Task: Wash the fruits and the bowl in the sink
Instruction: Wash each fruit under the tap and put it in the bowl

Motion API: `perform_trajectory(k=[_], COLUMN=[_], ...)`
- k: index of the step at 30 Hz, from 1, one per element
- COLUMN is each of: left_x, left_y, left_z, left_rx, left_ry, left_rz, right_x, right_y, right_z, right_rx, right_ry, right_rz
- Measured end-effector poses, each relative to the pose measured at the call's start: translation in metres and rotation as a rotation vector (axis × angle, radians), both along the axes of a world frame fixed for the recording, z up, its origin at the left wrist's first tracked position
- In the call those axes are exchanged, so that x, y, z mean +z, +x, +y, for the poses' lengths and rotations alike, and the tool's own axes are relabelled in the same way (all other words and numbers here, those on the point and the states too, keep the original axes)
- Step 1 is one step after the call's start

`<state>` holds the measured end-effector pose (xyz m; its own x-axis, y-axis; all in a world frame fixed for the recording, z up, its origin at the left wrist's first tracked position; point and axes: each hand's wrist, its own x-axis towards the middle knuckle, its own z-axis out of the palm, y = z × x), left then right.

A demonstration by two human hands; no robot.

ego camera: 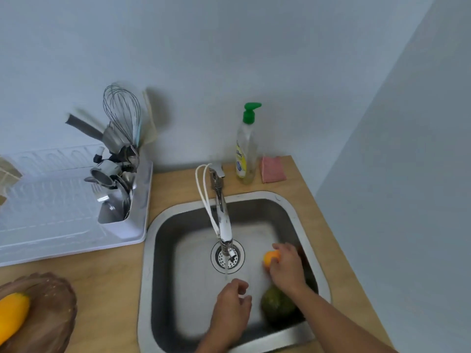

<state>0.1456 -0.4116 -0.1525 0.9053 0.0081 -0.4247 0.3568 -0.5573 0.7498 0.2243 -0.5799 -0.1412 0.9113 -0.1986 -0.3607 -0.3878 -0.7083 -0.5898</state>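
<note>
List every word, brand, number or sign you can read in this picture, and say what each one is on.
Nothing can be read with certainty.
Soap bottle: a yellow label with a dark script brand word, too blurred to read; the blue round badge below it is also unreadable.
Pink sponge, tap, sink, dish rack, brown bowl: no print visible.

Head view looks steeply down, close over the sink (163,225) corner.

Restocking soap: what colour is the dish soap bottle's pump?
Green pump, clearest in the head view.
</note>
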Motion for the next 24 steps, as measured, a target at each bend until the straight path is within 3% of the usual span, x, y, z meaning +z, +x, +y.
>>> perform_trajectory(k=[3, 7, 15, 19, 22, 24], left_x=[-0.013, -0.025, -0.01, 0.006, 0.015, 0.009], left_y=[0.016, 0.031, 0.068, 0.073, 0.071, 0.069], left_z=[-0.014, -0.02, -0.011, 0.002, 0.004, 0.008], left_rx=[0.029, 0.228, 0.767, 0.739, 0.771, 0.832], left_ry=[0.007, -0.069, -0.77, -1.174, -1.316, -1.295], left_rz=[0.082, 0.269, 0.463, 0.5, 0.463, 0.435], right_x=[-0.015, -0.032, -0.005, 0.01, 0.022, 0.032], right_y=[0.014, 0.013, -0.003, -0.014, 0.004, 0.028], right_z=[-0.008, -0.008, 0.034, 0.079, 0.099, 0.102], right_rx=[0.085, 0.107, 0.198, 0.331, 0.338, 0.414], right_ry=[-0.035, 0.006, 0.203, 0.104, 0.078, 0.155], right_rz=[0.097, 0.176, 0.096, 0.091, 0.084, 0.17])
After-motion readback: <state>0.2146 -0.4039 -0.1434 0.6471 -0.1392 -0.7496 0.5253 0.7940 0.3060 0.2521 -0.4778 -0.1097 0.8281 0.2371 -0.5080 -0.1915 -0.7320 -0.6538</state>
